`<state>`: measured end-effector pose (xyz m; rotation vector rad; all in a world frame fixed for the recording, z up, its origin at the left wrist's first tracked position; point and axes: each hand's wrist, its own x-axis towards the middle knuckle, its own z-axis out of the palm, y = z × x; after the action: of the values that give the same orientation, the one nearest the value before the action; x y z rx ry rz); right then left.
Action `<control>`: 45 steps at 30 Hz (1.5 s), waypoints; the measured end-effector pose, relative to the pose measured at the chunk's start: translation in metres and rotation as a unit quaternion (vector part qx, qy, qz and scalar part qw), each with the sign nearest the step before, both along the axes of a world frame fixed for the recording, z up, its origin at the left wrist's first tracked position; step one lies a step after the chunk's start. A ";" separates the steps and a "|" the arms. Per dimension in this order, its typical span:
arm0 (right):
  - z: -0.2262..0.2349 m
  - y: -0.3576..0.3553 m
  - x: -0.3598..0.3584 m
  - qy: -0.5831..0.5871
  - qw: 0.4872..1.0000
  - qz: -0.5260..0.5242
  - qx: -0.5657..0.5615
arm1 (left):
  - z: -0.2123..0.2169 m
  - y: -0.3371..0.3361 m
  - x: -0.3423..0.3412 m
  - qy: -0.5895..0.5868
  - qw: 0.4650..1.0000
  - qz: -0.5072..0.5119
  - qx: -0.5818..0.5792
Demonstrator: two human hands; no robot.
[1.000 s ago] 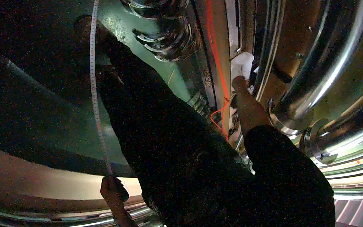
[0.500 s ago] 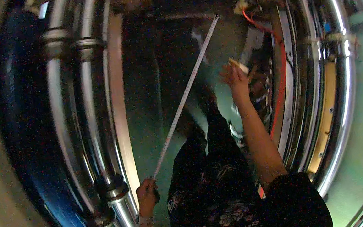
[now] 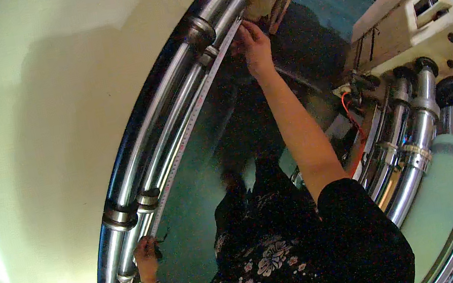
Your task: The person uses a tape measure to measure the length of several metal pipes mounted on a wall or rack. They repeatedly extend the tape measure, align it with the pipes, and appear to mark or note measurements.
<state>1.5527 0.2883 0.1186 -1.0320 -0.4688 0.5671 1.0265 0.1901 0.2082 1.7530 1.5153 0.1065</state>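
A pale tape measure (image 3: 190, 123) is drawn out in a long straight line between my hands, lying close alongside the inner chrome bar (image 3: 169, 124). My left hand (image 3: 146, 254) is closed around the near end of the tape, beside the lower part of the bars; the dark bit in the fist is mostly hidden. My right hand (image 3: 255, 45) reaches far forward with its fingers pinched at the tape's far end, close to where the bars meet the machine frame.
A big cream-coloured roll (image 3: 51, 142) fills the left side, with ringed chrome bars along it. At the right stand more chrome bars (image 3: 421, 143), a pale green roller (image 3: 444, 206) and a red hose (image 3: 351, 113). Green floor (image 3: 184, 264) lies below me.
The view has turned toward the left. Both hands and the stretched tape have come over to the left bars; my right hand now grips the tape's far end, which was apart from it.
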 end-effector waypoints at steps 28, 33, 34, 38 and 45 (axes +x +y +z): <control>-0.030 0.074 -0.007 -0.057 0.998 -0.026 -0.023 | -0.029 0.029 -0.053 -0.102 0.991 0.057 0.072; -0.027 0.071 -0.010 -0.057 0.998 0.005 -0.038 | -0.039 0.034 -0.071 -0.093 0.990 0.086 0.053; -0.029 0.071 -0.007 -0.102 0.992 -0.004 -0.068 | -0.040 0.036 -0.075 -0.083 0.991 0.100 0.014; -0.064 0.083 0.010 -0.120 0.992 0.023 0.026 | -0.064 0.038 -0.096 -0.254 0.948 0.192 -0.027; -0.021 0.048 -0.002 0.063 0.951 0.296 0.056 | -0.012 0.045 -0.068 0.001 0.975 0.076 0.211</control>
<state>1.5506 0.3362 0.0979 -0.7306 -0.6936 1.1205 0.9582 0.2351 0.1958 1.9543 1.7193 0.5385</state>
